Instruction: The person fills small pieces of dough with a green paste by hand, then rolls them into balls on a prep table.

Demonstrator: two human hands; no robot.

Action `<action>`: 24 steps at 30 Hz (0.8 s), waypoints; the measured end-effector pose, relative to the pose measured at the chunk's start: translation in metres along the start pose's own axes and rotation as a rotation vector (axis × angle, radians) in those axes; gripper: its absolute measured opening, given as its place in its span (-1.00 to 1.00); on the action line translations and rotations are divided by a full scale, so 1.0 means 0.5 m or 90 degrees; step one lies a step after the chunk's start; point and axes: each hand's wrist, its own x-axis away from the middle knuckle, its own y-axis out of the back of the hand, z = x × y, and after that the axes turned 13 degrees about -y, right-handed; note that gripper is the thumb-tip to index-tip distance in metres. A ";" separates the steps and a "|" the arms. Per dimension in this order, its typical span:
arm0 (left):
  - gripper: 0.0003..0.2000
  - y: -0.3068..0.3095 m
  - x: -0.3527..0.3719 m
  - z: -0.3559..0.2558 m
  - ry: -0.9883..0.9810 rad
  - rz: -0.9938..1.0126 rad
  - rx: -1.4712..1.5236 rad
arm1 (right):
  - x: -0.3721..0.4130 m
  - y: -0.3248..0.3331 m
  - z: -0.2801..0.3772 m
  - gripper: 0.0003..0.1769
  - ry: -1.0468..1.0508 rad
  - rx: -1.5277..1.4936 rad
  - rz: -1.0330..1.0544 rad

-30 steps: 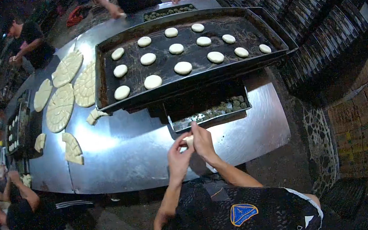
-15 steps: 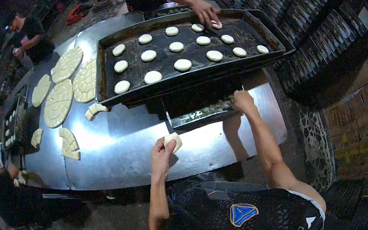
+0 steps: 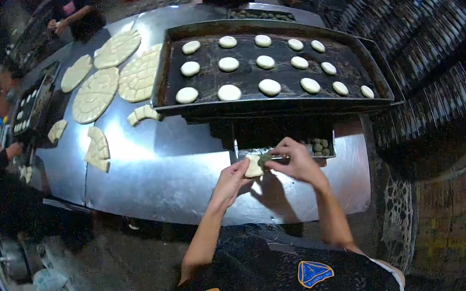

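Note:
Close to the table's front edge, my left hand (image 3: 231,183) is closed on a flat piece of pale dough (image 3: 253,167), pinching it between thumb and fingers. My right hand (image 3: 298,163) pinches a dark green lump of filling (image 3: 264,159) against the dough's right side; the fingers hide part of it. Just behind sits a metal filling tray (image 3: 333,133) with several green balls of filling (image 3: 320,146) at its right end. Above that, a large black baking tray (image 3: 297,102) carries several rows of round white dough buns (image 3: 269,87).
Scored dough discs (image 3: 96,95) and cut dough strips (image 3: 97,150) lie on the metal table (image 3: 164,197) at left. Another tray of buns (image 3: 24,110) stands far left. Co-workers stand around the far and left sides. Stacked trays (image 3: 430,92) rise at right.
My right hand has left the filling tray and brought a green lump to the dough. My left hand has moved right. A co-worker's hand has withdrawn from the baking tray. The view has shifted.

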 end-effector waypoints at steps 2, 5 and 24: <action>-0.57 0.001 -0.010 0.018 -0.016 -0.002 -0.042 | 0.012 -0.057 0.021 -0.67 0.051 0.072 -0.078; -0.67 0.013 -0.005 0.034 -0.051 -0.030 -0.006 | 0.019 -0.080 0.022 -0.63 0.053 0.127 -0.059; -0.63 -0.010 0.028 0.000 -0.192 -0.028 -0.035 | 0.010 -0.088 0.058 -0.58 0.216 -0.031 -0.072</action>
